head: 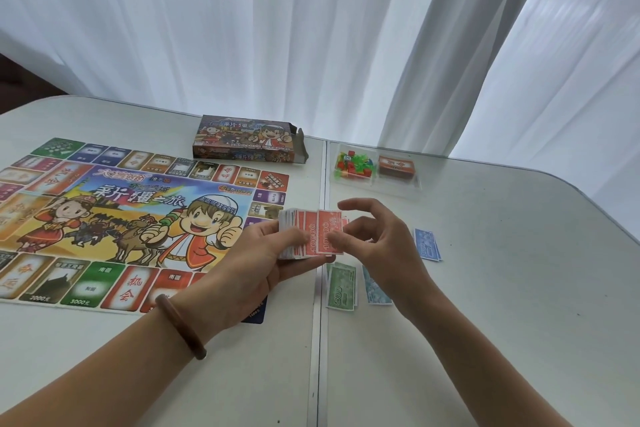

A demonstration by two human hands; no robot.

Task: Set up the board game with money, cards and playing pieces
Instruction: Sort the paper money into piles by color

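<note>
Head view: nearest, a brown wooden bangle (180, 330) circles the left wrist. The left hand (270, 255) grips a thick stack of red paper banknotes (304, 236), fanned slightly, held above the white table (502, 288). The right hand (375, 236), fingers curled, pinches the right edge of the top note (330, 232), which is marked 10000. On the table below lie green 500 notes (341, 286), pale blue notes (375, 289) partly under the right wrist, and darker blue notes (427, 244) off to the right. The colourful paper game board (131, 218) lies flat on the left. Farther back sit a clear plastic tray (377, 184) holding small coloured playing pieces (353, 165) and an orange card deck (396, 166), and the opened cardboard game box (249, 139), before white curtains (311, 28).
</note>
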